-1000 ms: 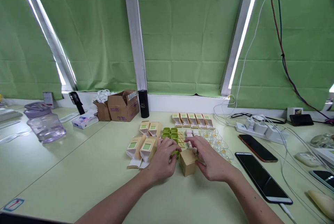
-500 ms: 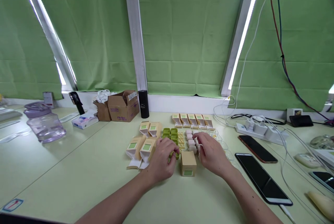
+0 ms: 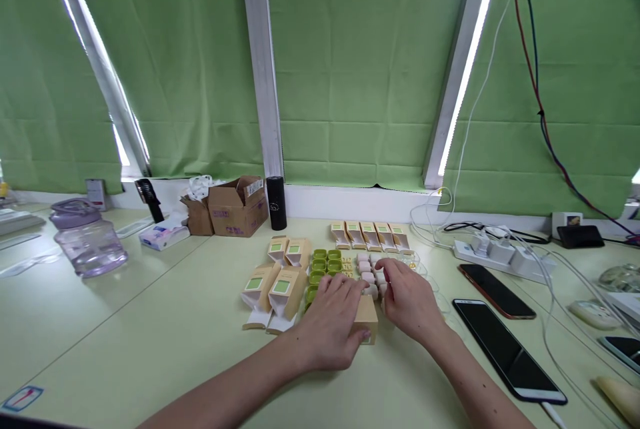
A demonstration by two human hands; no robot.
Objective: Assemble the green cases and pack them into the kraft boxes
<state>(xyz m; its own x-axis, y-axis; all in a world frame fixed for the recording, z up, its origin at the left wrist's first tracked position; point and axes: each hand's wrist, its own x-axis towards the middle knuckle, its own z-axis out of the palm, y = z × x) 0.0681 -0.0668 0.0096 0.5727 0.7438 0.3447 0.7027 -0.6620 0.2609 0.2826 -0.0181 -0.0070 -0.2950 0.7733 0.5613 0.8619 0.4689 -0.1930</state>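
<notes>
A closed small kraft cardboard box (image 3: 367,317) stands on the table before me. My left hand (image 3: 335,319) is closed on its left side, thumb at the front and fingers across the top; it hides much of the box. Just right of the box, my right hand (image 3: 407,295) has curled fingers over the pale pink and white small pieces (image 3: 367,267); whatever its fingertips pinch is hidden. Beyond my left hand sit rows of green square cups (image 3: 320,264) and small yellow pieces (image 3: 347,262). Open kraft boxes (image 3: 283,292) lie to the left.
More open kraft boxes (image 3: 370,237) line the back. To the right are two phones (image 3: 507,349), cables and a white power strip (image 3: 505,254). A purple-lidded jug (image 3: 87,242), a brown carton (image 3: 237,209) and a black cylinder (image 3: 276,203) stand at the left and back.
My left hand has moved right, from the green cups onto the small cardboard box. My right hand stays over the pale pieces with only a slight shift.
</notes>
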